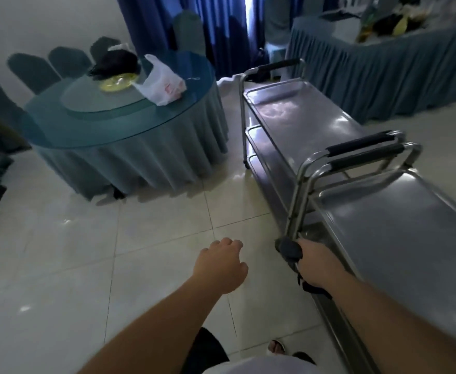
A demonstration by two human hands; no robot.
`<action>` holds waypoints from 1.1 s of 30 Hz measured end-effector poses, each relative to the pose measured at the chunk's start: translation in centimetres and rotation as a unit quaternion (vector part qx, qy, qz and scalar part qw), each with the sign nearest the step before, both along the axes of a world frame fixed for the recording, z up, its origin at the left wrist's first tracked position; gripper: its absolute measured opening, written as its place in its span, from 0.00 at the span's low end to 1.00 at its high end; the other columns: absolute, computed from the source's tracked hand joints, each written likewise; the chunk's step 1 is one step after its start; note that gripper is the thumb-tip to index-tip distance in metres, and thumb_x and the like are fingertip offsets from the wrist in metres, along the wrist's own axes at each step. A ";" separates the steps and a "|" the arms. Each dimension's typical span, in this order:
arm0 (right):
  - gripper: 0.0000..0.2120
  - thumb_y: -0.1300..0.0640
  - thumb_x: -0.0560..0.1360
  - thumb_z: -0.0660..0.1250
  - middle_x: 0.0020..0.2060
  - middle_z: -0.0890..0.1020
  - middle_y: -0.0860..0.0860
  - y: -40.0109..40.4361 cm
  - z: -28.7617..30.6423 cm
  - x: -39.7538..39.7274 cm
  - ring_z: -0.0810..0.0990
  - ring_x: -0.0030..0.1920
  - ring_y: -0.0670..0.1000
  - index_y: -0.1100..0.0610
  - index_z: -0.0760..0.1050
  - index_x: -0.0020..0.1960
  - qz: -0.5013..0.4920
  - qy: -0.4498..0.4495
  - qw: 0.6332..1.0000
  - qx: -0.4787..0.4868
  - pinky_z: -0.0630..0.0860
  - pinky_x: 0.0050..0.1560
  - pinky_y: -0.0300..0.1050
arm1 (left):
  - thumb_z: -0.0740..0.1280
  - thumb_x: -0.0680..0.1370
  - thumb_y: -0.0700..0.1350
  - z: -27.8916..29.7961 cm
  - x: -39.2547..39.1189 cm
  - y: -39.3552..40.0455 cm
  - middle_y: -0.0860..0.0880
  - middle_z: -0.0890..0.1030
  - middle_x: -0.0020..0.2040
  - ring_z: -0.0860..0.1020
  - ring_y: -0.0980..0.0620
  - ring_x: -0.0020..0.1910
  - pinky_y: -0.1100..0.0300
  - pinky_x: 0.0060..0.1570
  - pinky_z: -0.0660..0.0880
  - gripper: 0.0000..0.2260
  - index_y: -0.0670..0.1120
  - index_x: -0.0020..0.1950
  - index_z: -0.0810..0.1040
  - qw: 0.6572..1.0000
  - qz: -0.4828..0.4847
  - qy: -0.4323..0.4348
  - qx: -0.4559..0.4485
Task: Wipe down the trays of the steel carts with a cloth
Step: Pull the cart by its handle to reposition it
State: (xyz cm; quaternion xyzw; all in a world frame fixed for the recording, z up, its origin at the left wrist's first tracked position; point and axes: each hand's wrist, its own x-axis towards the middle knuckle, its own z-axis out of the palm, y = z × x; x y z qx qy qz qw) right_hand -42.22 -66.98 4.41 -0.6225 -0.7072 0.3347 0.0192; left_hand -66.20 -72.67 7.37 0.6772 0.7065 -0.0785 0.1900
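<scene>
Nowhere legible writing. Right hand point(317, 261) fingers clamp dark cloth point(289, 249) against cart point(399, 220) upright; left hand point(221, 265) loosely curled, empty.

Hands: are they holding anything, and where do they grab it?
The right hand grips a dark cloth, bunched in its fist, against the near cart's steel post. The left hand holds nothing.

A white plastic bag point(162, 86) and black bag point(115, 62) sit on the round table point(129, 147)
</scene>
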 end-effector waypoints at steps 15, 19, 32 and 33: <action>0.08 0.63 0.80 0.62 0.45 0.80 0.52 3.4 -6.5 0.6 0.77 0.41 0.49 0.52 0.73 0.57 -0.364 -0.017 0.926 -0.094 0.75 0.39 0.47 | 0.59 0.82 0.57 -6.1 1.0 23.2 0.49 0.73 0.73 0.73 0.45 0.70 0.48 0.65 0.73 0.24 0.52 0.78 0.68 0.948 -0.310 0.007 -0.077; 0.15 0.64 0.81 0.62 0.54 0.82 0.54 3.8 -7.5 -3.1 0.81 0.46 0.53 0.49 0.74 0.64 -0.437 -0.018 0.890 -0.132 0.77 0.43 0.47 | 0.60 0.82 0.56 -7.5 0.5 27.4 0.49 0.74 0.72 0.74 0.45 0.68 0.48 0.64 0.74 0.24 0.52 0.78 0.69 0.916 -0.393 0.027 -0.080; 0.14 0.66 0.75 0.62 0.50 0.80 0.53 3.4 -12.7 -4.5 0.81 0.50 0.56 0.53 0.73 0.57 -0.447 0.001 0.882 -0.147 0.79 0.51 0.51 | 0.60 0.82 0.56 -13.6 3.1 28.7 0.49 0.73 0.73 0.74 0.45 0.68 0.47 0.64 0.74 0.25 0.53 0.79 0.66 0.875 -0.464 0.081 -0.110; 0.14 0.66 0.75 0.62 0.50 0.80 0.53 3.5 -13.4 -4.2 0.81 0.51 0.56 0.53 0.73 0.58 -0.448 0.006 0.882 -0.145 0.80 0.52 0.52 | 0.60 0.82 0.56 -14.3 3.4 28.7 0.49 0.74 0.73 0.74 0.45 0.68 0.47 0.64 0.74 0.25 0.53 0.79 0.66 0.877 -0.461 0.079 -0.112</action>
